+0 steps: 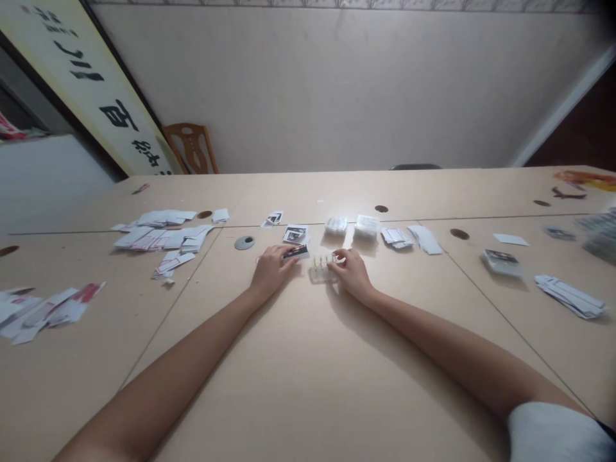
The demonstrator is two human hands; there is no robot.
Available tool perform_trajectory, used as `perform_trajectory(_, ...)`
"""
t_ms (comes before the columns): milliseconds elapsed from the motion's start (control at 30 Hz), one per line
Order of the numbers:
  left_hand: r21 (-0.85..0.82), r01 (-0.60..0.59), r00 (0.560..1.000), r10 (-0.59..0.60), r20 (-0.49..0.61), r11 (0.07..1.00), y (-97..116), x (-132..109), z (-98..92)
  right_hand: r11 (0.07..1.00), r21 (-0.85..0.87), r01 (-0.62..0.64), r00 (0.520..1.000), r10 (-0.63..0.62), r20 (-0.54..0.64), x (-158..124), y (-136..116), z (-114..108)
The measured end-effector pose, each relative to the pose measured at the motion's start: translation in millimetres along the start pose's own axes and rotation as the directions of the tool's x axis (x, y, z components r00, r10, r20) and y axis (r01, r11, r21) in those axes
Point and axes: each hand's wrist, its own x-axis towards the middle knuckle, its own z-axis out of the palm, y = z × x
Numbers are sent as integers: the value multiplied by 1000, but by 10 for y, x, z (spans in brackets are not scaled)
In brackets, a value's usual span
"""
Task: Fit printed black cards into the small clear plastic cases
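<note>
My left hand (273, 272) is closed on a small card with a dark printed picture (296, 252), held just above the table. My right hand (350, 272) has its fingers bent round the right edge of a small clear plastic box (321, 274). Thin yellowish upright pieces show inside the box; they are too small to name. Right behind the held card lies a stack of printed cards (295, 233). Two stacks of clear plastic boxes, a left one (335, 224) and a right one (366, 226), stand behind my right hand.
White paper slips (163, 239) lie in piles at the left, with more (48, 311) nearer me. Folded papers (397, 238) and a long white stack (425, 239) lie right of centre. Farther right are a clear box with a dark card (501, 263) and a paper bundle (570, 296).
</note>
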Motion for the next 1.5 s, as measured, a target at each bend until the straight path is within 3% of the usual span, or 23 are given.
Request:
perform_trajectory(200,-35,-57,997,55,-57,998,213,-53,5,999,-36,13,1000,-14,-16,-37,-46,-2)
perform_trajectory(300,-46,-103,992,100,-72,994,325,-89,10,989,87,117,992,-113,-46,-50,-124,-37)
perform_trajectory(400,-45,-143,987,139,-84,989,388,-115,9,954,254,158,986,-166,11,-61,-196,-58)
perform_trajectory(533,-59,-188,981,184,-66,980,394,-131,28,903,425,60,986,-121,118,-77,-230,-50)
perform_trajectory(733,-67,-224,974,222,-42,972,377,-143,82,851,522,-63,962,-88,259,-38,-132,-16)
perform_trajectory(1033,-19,-207,978,207,9,978,405,-157,75,801,575,-167,946,-35,323,-57,-106,-11)
perform_trajectory(1333,-60,-141,981,132,-145,988,648,-99,233,784,613,-100,967,-68,245,-27,-103,-4)
perform_trajectory(1500,-169,-168,969,130,-212,971,629,-104,287,813,579,-66,968,-89,236,-26,-119,-10)
